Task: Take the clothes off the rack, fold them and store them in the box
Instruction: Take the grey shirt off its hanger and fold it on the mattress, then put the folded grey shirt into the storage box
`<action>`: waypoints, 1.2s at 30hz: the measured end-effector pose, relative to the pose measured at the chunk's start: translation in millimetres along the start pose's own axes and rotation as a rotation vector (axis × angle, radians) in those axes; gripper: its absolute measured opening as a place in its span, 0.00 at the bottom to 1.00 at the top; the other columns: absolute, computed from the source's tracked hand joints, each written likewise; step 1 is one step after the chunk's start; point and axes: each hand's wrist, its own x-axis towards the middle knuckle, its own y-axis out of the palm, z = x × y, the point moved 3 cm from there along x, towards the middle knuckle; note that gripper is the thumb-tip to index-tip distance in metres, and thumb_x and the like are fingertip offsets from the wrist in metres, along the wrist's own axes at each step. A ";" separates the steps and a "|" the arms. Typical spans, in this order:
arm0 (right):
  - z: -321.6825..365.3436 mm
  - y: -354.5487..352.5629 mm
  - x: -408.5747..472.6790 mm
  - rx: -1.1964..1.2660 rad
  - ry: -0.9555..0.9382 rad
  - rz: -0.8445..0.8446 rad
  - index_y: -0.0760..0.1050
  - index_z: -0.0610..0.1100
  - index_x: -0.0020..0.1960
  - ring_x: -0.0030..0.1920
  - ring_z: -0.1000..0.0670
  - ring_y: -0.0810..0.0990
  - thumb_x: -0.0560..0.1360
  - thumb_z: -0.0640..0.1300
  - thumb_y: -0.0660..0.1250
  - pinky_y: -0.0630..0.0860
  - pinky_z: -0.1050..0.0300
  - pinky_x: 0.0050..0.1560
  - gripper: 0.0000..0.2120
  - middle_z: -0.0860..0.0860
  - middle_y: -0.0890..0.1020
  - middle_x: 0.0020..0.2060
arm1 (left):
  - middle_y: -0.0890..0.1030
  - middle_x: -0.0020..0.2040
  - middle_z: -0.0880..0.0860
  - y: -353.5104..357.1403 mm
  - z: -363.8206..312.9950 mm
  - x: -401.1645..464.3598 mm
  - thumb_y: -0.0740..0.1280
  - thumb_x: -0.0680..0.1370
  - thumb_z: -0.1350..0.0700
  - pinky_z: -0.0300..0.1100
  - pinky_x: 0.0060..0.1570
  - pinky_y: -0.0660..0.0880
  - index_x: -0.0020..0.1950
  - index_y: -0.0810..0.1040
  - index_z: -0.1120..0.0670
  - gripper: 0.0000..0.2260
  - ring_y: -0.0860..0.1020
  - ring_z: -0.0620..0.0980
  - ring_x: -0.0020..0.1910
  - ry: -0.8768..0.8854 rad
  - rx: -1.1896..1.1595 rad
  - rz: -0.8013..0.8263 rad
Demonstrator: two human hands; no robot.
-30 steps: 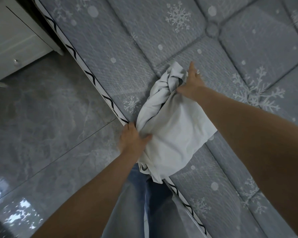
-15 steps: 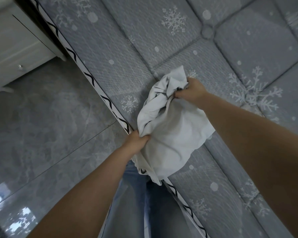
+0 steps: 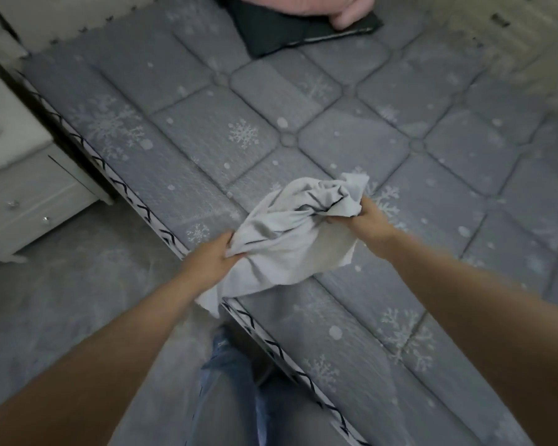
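Observation:
A crumpled pale grey garment (image 3: 287, 239) with thin dark trim hangs bunched between my two hands over the near edge of a grey mattress (image 3: 207, 140). My left hand (image 3: 211, 257) grips its lower left part at the mattress edge. Fingers curled, my right hand (image 3: 366, 220) holds the bunched upper right part. One corner of the cloth droops below the mattress edge. Neither a rack nor a box shows in the head view.
The quilted mattress with snowflake print fills the middle and right. A dark folded item (image 3: 303, 30) and a pink cloth (image 3: 316, 4) lie at its far end. A white drawer cabinet (image 3: 23, 194) stands at left on the grey tiled floor (image 3: 62, 300).
The view has tilted up, showing more of the mattress and the items at its far end. Both hands have closed on the garment, which now looks more bunched and raised off the mattress.

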 end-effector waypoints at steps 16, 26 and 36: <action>16.3 -167.4 -203.4 0.411 -0.220 -0.467 0.78 0.52 0.56 0.48 0.60 0.82 0.73 0.40 0.75 0.77 0.65 0.45 0.15 0.60 0.84 0.47 | 0.83 0.55 0.47 -78.5 -259.4 -56.1 0.60 0.74 0.40 0.47 0.49 0.75 0.58 0.77 0.41 0.15 0.79 0.54 0.55 0.481 0.385 -0.039; -13.8 -201.3 -261.0 0.505 -0.233 -0.577 0.79 0.52 0.55 0.48 0.57 0.83 0.73 0.42 0.75 0.80 0.61 0.48 0.13 0.56 0.85 0.48 | 0.81 0.58 0.44 -50.2 -318.2 -55.2 0.54 0.72 0.38 0.49 0.54 0.76 0.61 0.74 0.39 0.21 0.79 0.50 0.58 0.618 0.444 0.083; -14.5 -198.1 -283.2 0.584 -0.205 -0.737 0.77 0.51 0.58 0.47 0.57 0.83 0.74 0.42 0.74 0.78 0.61 0.45 0.14 0.54 0.85 0.49 | 0.80 0.60 0.42 -55.9 -356.2 -37.1 0.56 0.74 0.46 0.50 0.52 0.76 0.62 0.68 0.35 0.17 0.78 0.51 0.58 0.774 0.632 0.158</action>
